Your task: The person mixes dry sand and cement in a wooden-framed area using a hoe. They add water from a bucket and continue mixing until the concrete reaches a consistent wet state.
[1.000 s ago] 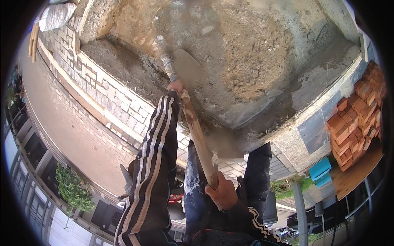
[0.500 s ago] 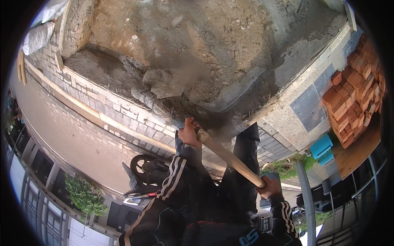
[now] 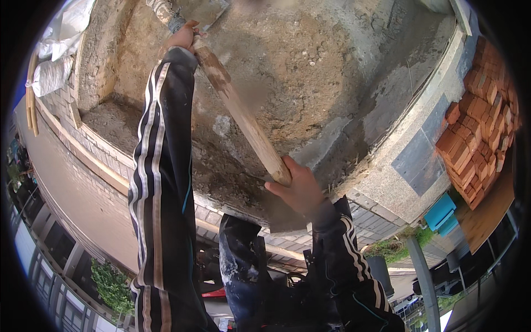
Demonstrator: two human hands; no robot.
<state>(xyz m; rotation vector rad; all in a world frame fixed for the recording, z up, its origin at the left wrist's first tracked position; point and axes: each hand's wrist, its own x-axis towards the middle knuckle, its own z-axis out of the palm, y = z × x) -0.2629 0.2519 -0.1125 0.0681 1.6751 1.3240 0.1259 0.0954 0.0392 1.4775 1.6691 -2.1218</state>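
Both my hands hold a long-handled hoe whose pale wooden handle [image 3: 238, 108] slants from the far left down toward me. My left hand [image 3: 181, 39] is closed around it near the head, with the left arm stretched far forward. Beyond that hand, the neck has a crusted grey covering. Part of the flat grey blade [image 3: 215, 14] shows at the top edge; the rest is cut off. At the handle's near end, my right hand [image 3: 303, 188] grips the butt, thumb along the side. Below the handle lies rough, mortar-smeared ground [image 3: 298, 83] inside a low-walled pit.
A concrete rim [image 3: 381, 171] borders the pit on the right, with a grey panel [image 3: 423, 145] on it. Stacked red bricks [image 3: 478, 130] stand farther right, beside a blue plastic object [image 3: 441, 213]. White sacks [image 3: 52, 76] and a timber edging [image 3: 99, 157] lie left. My legs stand at the near edge.
The hoe has moved forward and left, its blade going from the near side of the pit to the far left. My left arm has straightened; my right hand has moved forward and left.
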